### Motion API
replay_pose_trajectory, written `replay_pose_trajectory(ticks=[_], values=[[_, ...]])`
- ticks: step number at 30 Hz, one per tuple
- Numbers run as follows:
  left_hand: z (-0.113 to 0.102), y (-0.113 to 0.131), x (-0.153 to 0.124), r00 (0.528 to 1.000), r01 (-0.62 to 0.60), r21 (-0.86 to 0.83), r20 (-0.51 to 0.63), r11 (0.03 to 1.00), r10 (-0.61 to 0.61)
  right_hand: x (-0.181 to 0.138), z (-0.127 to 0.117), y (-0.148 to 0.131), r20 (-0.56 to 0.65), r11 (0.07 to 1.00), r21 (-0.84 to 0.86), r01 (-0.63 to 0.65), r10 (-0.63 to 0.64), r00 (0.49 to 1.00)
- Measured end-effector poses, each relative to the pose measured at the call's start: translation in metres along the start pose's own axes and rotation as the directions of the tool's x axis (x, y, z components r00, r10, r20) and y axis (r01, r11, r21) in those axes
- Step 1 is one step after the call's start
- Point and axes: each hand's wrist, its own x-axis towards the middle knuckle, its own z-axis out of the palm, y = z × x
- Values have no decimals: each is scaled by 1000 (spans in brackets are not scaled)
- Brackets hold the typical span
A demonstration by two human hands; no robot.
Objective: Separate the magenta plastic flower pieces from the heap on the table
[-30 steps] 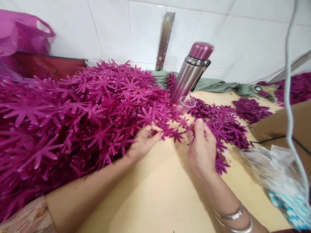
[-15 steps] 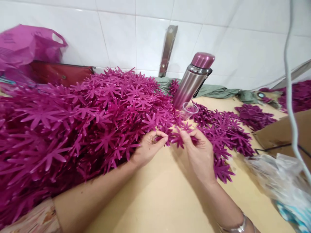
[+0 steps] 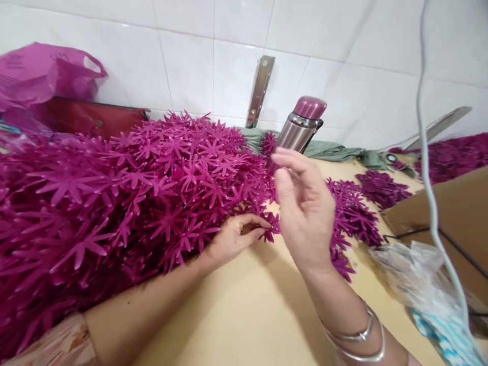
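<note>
My left hand (image 3: 238,235) pinches a magenta star-shaped artificial petal piece (image 3: 272,226) between thumb and fingertips, just above the table. Raised to the right of it is my right hand (image 3: 307,213), its fingers loosely curved and apart from the thumb, with nothing visible in it. It covers the lower part of a steel and purple flask (image 3: 297,129). To the left lies a large heap of the same magenta petal pieces (image 3: 163,188), some of them touching my left forearm. A smaller group of petal pieces (image 3: 353,213) spreads out beyond my right hand.
A cardboard box (image 3: 450,203) and a clear plastic bag (image 3: 415,269) lie at the right. A grey cable (image 3: 422,122) hangs in front of them. Along the tiled wall are a green cloth (image 3: 331,151), a red pouch (image 3: 95,116) and a pink bag (image 3: 61,73).
My right hand has let go of the petal piece, risen and opened its fingers, now hiding the clear cup. My left hand keeps its pinch, slightly lower.
</note>
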Motion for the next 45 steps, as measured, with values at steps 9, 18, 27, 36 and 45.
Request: replay_pose_trajectory(ticks=[9, 18, 27, 36, 45], values=[[-6, -13, 7, 993, -70, -196, -107, 978, 50, -54, -36, 71, 164, 955, -277, -101, 150, 975], [-7, -7, 5, 998, -49, -197, -54, 979, 39, -55, -36, 78, 256, 967, -219, -130, 186, 949], [-6, -7, 3, 997, -48, -87, -64, 995, 42, -59, -33, 84, 218, 965, -255, -61, 120, 968], [-3, -9, 5, 989, -20, -116, -149, 993, 2, -60, -33, 86, 235, 942, -106, -317, 334, 913], [-4, -6, 6, 976, 44, -194, -201, 980, -83, -59, -34, 92, 239, 903, 30, -428, 410, 880]])
